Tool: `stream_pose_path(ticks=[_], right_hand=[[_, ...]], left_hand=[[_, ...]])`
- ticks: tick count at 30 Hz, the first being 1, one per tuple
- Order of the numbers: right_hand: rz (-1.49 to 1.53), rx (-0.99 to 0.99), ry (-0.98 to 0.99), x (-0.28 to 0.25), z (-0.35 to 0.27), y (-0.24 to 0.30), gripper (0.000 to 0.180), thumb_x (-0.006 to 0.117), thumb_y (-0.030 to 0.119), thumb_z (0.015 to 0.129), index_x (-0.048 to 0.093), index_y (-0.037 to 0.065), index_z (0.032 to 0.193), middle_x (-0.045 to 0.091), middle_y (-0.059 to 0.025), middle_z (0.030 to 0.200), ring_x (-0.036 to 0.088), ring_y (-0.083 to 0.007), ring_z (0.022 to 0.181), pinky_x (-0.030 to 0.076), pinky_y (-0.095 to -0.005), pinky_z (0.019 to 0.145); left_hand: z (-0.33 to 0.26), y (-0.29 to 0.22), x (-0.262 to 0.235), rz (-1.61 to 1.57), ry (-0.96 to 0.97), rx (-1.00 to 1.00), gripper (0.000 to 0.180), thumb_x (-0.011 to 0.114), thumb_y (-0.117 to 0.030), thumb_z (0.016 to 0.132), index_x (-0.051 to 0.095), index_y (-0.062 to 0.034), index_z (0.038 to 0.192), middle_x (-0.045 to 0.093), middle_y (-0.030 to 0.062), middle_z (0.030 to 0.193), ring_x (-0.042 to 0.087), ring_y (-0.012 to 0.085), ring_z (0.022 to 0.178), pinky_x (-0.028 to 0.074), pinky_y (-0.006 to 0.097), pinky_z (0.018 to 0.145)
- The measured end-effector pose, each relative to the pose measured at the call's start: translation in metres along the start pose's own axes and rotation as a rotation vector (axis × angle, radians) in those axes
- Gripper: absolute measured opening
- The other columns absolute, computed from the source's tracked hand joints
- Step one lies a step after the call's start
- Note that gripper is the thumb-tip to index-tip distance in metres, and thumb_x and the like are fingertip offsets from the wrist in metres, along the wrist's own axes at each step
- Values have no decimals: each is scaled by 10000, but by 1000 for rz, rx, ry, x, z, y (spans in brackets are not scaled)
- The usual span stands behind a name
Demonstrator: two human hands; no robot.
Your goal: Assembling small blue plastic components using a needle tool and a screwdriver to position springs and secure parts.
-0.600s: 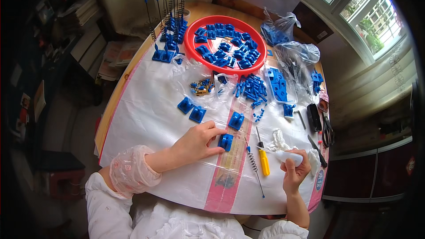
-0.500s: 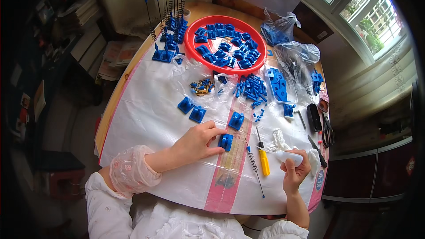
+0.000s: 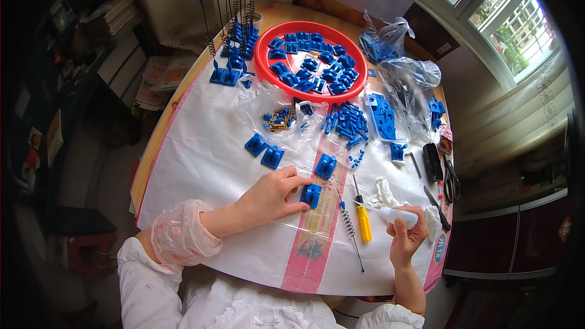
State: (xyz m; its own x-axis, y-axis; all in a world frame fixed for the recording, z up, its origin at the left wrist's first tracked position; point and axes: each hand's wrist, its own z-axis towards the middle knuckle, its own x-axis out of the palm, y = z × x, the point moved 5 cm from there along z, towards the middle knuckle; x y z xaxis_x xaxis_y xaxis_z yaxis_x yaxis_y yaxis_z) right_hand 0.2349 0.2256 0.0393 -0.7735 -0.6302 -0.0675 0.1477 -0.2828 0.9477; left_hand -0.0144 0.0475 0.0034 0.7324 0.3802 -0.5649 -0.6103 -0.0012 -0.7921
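My left hand (image 3: 267,195) has its thumb and fingers closed on the left edge of a small blue plastic base (image 3: 311,195) lying on the table sheet. Just beyond it sits another blue base (image 3: 325,166), with two more blue bases (image 3: 264,151) to the left. In my right hand (image 3: 407,240) is a white squeeze bottle (image 3: 399,215), its thin nozzle pointing left, apart from the base. Between the hands lie a yellow-handled screwdriver (image 3: 364,224) and a black coil-spring rod (image 3: 349,225) with a blue bead.
A red round tray (image 3: 259,64) full of blue parts stands at the back. Brass screws (image 3: 279,120), blue pegs (image 3: 347,123) and a clear box (image 3: 405,134) of blue plates lie before it. Spring rods (image 3: 241,36) stand back left; scissors (image 3: 451,184) and a crumpled white tissue (image 3: 384,192) are at right.
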Motion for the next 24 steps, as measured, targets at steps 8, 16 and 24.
stream_pose_path(ticks=[8, 16, 24], right_hand=[[136, 128, -64, -4, 7, -8, 232, 696, 252, 1022, 598, 42, 1024, 528, 5, 757, 376, -37, 562, 285, -220, 464], [614, 371, -295, -42, 35, -47, 289, 639, 339, 1041, 666, 73, 1150, 685, -37, 834, 599, -112, 738, 474, -274, 640], [733, 122, -258, -98, 57, -50, 236, 639, 264, 1044, 677, 83, 1191, 736, -155, 1148, 712, -167, 1018, 582, -270, 767]], left_hand=[[0, -3, -2, -9, 78, -85, 486, 873, -179, 822, 708, -44, 1259, 620, 119, 991, 651, 249, 844, 563, 353, 763], [0, 0, 0, -11, 23, -31, 485, 893, -161, 790, 720, -69, 1233, 589, 68, 905, 588, 168, 714, 507, 316, 650], [2, -2, 0, -13, 30, -24, 460, 893, -174, 792, 725, -56, 1203, 586, 77, 874, 592, 200, 717, 516, 343, 666]])
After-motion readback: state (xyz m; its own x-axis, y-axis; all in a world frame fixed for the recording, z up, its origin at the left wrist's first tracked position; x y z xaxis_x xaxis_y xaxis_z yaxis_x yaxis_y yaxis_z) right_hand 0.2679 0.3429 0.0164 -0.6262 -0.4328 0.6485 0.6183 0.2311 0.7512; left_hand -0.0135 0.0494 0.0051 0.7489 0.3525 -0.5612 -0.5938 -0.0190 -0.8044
